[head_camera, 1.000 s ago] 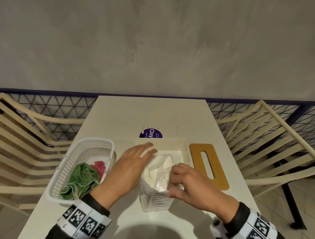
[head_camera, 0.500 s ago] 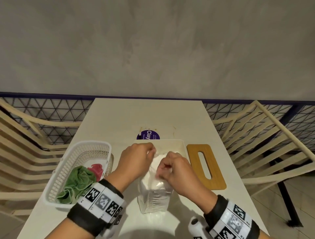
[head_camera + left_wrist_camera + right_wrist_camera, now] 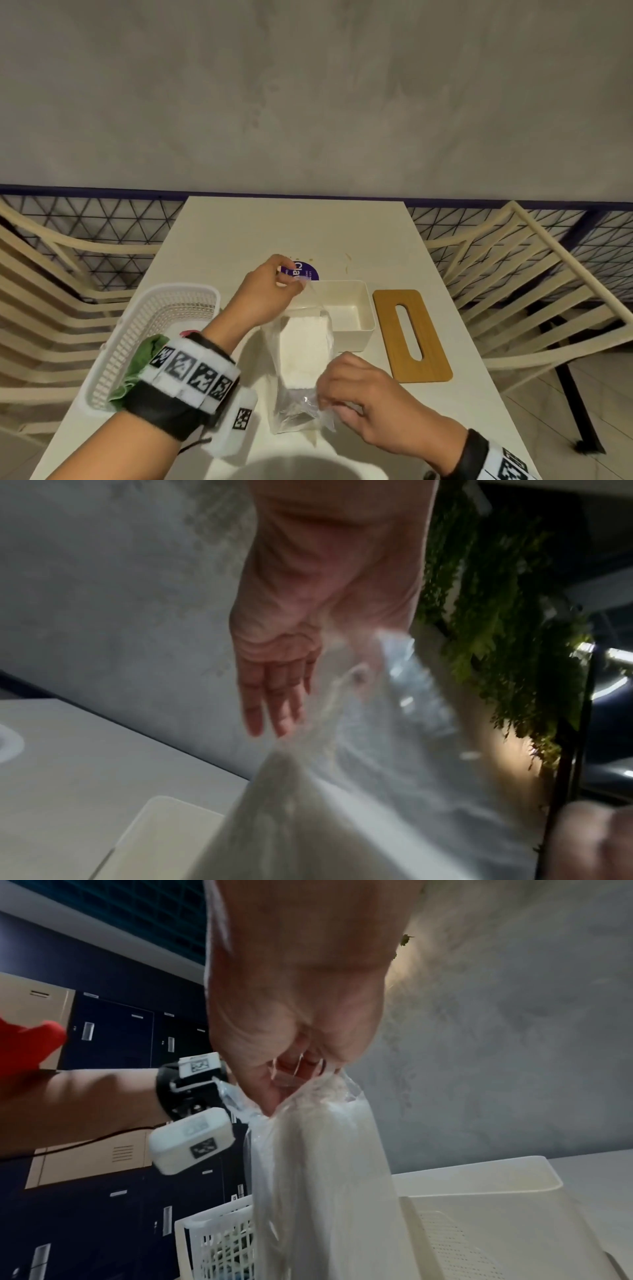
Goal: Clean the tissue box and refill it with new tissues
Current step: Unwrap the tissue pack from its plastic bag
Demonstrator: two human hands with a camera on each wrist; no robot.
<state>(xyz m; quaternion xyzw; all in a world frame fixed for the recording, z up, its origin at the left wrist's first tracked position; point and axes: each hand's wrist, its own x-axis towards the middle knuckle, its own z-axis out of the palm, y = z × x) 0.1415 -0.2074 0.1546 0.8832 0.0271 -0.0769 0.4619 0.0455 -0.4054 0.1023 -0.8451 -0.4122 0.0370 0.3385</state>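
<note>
A stack of white tissues (image 3: pixel 305 346) sits inside a clear plastic wrapper (image 3: pixel 291 411), just in front of the open cream tissue box (image 3: pixel 356 320). My left hand (image 3: pixel 294 279) pinches the wrapper's far edge, above the box's left rim. My right hand (image 3: pixel 322 397) pinches the near edge, close to me. The film is stretched between them. In the right wrist view my fingers (image 3: pixel 274 1093) clamp crumpled film above the tissues (image 3: pixel 325 1164). The left wrist view is blurred, with the wrapper (image 3: pixel 359 750) trailing from the hand. The box interior looks empty.
The wooden lid (image 3: pixel 411 335) with its slot lies flat to the right of the box. A white slatted basket (image 3: pixel 154 318) at the left holds a green cloth (image 3: pixel 144 356) and a red one (image 3: pixel 186 333). A purple sticker (image 3: pixel 306 270) lies behind the box. Chairs flank the table.
My hands were together over the pack. The left has moved away from me and the right toward me, pulling the wrapper's mouth apart and baring the tissue stack.
</note>
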